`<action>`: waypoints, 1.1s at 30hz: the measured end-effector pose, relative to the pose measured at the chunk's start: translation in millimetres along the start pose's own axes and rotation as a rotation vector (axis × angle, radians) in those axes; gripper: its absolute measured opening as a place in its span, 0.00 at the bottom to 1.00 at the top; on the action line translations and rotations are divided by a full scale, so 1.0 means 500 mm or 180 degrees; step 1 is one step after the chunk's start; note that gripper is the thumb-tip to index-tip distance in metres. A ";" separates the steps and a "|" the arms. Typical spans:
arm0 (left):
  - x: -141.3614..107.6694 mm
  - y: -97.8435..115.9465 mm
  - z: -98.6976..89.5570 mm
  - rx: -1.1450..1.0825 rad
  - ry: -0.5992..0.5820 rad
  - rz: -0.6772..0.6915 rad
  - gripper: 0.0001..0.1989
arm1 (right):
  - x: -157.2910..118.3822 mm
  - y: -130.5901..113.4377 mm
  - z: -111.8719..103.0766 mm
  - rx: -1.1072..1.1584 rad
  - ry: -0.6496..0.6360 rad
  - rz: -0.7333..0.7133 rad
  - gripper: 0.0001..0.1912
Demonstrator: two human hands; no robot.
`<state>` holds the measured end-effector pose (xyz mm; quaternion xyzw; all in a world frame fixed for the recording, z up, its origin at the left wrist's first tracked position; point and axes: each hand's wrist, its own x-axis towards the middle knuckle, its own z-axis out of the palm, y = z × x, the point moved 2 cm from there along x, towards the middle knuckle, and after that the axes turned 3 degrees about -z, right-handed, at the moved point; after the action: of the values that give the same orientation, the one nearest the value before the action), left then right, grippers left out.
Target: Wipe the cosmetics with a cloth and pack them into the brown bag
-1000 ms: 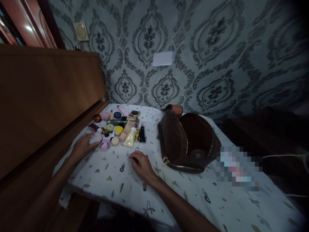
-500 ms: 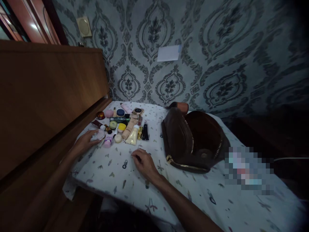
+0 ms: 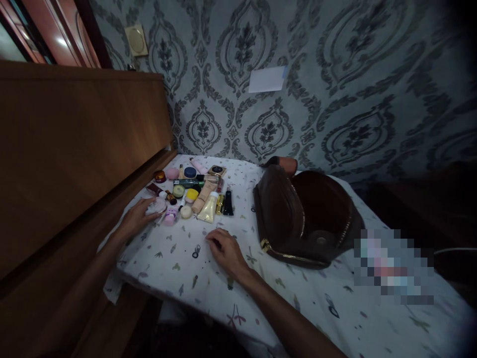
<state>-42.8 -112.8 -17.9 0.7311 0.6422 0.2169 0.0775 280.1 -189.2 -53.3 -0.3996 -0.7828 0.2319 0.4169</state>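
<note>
The pale round item [image 3: 158, 205] is lying near the left edge of the cloth-covered bench [image 3: 167, 273], and the left hand [image 3: 143, 211] is spreading its thumb and fingers around it; whether they are gripping or only touching, I cannot tell. Reading the clock from this item, with twelve facing the patterned wall [image 3: 203, 129], the bench's side edge is running close by at nine, beside a wooden panel [image 3: 89, 139] that is rising toward ten and limiting room there. Bare cloth is opening out from five to six, as far as the near edge, and a narrower strip is running at three, before the brown bag [image 3: 278, 209]. Crowding the item, one lilac bottle [image 3: 171, 215] is standing or lying just beside it at four, one small brown bottle [image 3: 171, 198] is sitting at two, and one dark red tube [image 3: 154, 189] is lying at about eleven. Farther out at four, the right hand [image 3: 226, 252] is curling loosely closed above or on the cloth. The single bag is gaping, blocking the way at three. Between twelve and three, five round pots are sitting: amber [image 3: 160, 176], navy [image 3: 190, 172], pale green [image 3: 178, 191], yellow [image 3: 192, 195] and cream [image 3: 186, 212]. Three more tubes, beige [image 3: 204, 198], pale gold [image 3: 208, 208] and black [image 3: 228, 203], are lying toward three.
</note>
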 end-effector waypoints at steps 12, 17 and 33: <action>-0.002 0.007 0.000 -0.0125 0.0064 -0.0018 0.35 | -0.001 -0.005 -0.002 -0.0070 0.0020 -0.0018 0.10; -0.001 -0.005 0.003 -0.0136 0.0021 0.0040 0.37 | -0.001 -0.003 -0.002 -0.0072 0.0006 0.0002 0.10; 0.004 -0.003 0.005 0.0064 -0.0202 -0.0233 0.43 | -0.002 -0.001 0.001 -0.0071 0.0010 -0.0023 0.11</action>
<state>-43.0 -110.1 -20.6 0.7143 0.6679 0.1842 0.0984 279.7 -190.3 -53.9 -0.4017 -0.7861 0.2210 0.4145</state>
